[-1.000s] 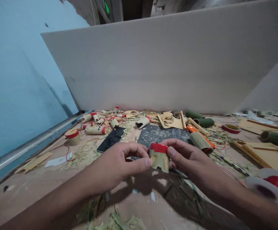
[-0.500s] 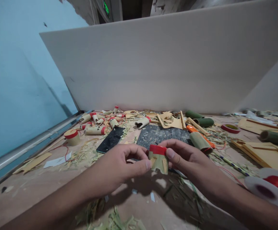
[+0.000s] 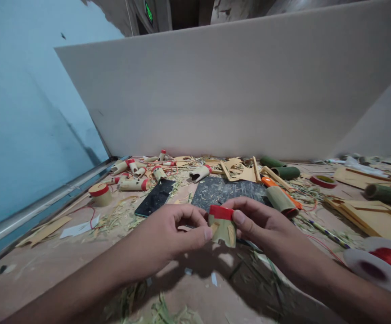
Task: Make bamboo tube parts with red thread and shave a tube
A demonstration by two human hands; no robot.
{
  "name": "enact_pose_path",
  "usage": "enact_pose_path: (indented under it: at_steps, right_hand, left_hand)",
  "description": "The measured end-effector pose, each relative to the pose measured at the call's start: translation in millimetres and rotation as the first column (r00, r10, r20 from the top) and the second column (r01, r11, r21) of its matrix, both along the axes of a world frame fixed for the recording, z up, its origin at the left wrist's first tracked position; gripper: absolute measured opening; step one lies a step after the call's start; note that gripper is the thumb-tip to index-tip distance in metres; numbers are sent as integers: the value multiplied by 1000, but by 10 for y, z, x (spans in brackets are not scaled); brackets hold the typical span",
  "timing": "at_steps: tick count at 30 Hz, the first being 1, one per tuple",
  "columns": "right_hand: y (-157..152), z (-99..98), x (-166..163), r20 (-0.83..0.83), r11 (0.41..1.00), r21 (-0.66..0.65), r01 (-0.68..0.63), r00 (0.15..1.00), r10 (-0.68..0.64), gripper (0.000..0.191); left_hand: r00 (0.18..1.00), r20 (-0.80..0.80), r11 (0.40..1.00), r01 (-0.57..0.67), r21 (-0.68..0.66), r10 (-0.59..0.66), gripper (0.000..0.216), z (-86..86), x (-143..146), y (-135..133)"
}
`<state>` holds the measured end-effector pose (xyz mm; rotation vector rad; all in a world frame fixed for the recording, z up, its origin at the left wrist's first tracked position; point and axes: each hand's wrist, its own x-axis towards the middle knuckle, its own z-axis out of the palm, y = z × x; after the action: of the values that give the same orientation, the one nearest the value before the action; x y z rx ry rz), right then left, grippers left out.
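Between my two hands, above the table, is a short bamboo tube (image 3: 222,231) with a red band round its top and notches cut in its lower edge. My left hand (image 3: 178,229) has thumb and forefinger closed at the tube's left side. From the right, my right hand (image 3: 266,227) pinches the tube by its red band, thumb in front and fingers behind. Behind the hands lies a dark flat board (image 3: 227,189) sprinkled with shavings. A black phone (image 3: 156,196) rests left of the board.
Several red-banded bamboo pieces (image 3: 132,184) lie at the back left. To the right are an orange cutter (image 3: 269,182), a cut bamboo tube (image 3: 279,200), a tape roll (image 3: 323,181), wooden frames (image 3: 370,216) and a red thread spool (image 3: 367,270). A white panel (image 3: 215,99) stands behind.
Almost nothing differs. Both hands keep the same hold on the bamboo tube, and the view has shifted very slightly.
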<state>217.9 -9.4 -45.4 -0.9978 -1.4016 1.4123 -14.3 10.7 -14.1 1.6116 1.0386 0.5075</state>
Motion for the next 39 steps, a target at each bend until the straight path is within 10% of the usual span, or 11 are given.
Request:
enact_pose_path:
  at_steps: [39]
  right_hand:
    - [-6,-2,-1,43,998,43,-45,998,43,29]
  left_hand:
    - [997,71,999,-19,-49,23,35,-3,104,-37]
